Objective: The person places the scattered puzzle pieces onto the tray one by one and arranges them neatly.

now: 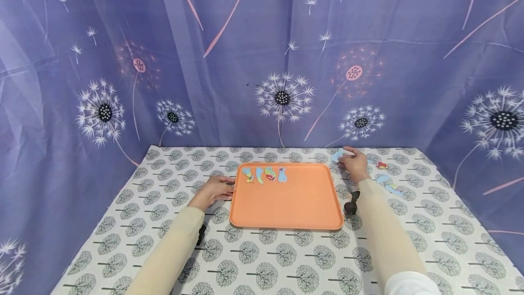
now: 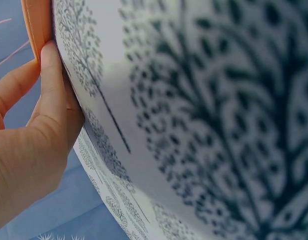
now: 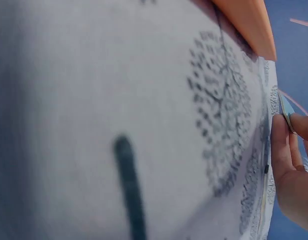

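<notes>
An orange tray (image 1: 290, 204) lies on the table, with several flat puzzle pieces in a row near its far left corner, among them a light blue piece (image 1: 282, 175). My left hand (image 1: 214, 191) is at the tray's left side; thumb and fingers grip its rim (image 2: 38, 30) in the left wrist view. Beyond the tray's far right corner, my right hand (image 1: 354, 164) pinches a light blue puzzle piece (image 1: 337, 155) between thumb and fingers. The right wrist view shows that piece (image 3: 286, 106) almost edge-on, partly hidden by the fingertips.
To the right of my right hand lie more loose pieces, including a red and yellow one (image 1: 382, 165) and a pale blue one (image 1: 394, 190). A tree-print cloth (image 1: 282, 254) covers the table. A purple dandelion curtain (image 1: 229, 81) hangs behind it.
</notes>
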`<state>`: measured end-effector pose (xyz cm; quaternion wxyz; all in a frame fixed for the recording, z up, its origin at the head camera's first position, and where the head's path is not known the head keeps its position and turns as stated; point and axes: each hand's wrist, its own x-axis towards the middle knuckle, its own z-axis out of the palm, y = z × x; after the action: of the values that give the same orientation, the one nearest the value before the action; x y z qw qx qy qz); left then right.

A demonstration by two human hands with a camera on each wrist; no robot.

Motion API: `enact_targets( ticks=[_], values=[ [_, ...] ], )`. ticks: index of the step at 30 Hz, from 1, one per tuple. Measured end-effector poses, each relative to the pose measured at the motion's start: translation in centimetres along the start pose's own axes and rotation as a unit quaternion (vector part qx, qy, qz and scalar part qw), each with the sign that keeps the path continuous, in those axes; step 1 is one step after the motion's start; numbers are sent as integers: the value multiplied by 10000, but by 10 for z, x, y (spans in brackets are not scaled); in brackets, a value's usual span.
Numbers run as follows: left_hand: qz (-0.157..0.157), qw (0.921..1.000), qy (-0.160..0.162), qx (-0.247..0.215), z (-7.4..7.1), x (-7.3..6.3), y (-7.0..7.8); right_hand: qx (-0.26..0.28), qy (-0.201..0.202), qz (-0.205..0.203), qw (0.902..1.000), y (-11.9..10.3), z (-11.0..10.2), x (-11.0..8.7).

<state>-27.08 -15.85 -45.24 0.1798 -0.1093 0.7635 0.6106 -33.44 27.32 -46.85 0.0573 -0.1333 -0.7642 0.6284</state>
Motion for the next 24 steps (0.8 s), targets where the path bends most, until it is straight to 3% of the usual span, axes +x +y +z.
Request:
enact_targets(
  ticks=[12, 24],
  values=[
    [47, 10000, -32, -61, -1, -4, 2, 394, -411, -2, 9984, -12, -4, -7],
    [-4, 9999, 12, -126, -1, -1, 1, 359, -1223, 44, 9918, -33, 2, -19]
  ],
)
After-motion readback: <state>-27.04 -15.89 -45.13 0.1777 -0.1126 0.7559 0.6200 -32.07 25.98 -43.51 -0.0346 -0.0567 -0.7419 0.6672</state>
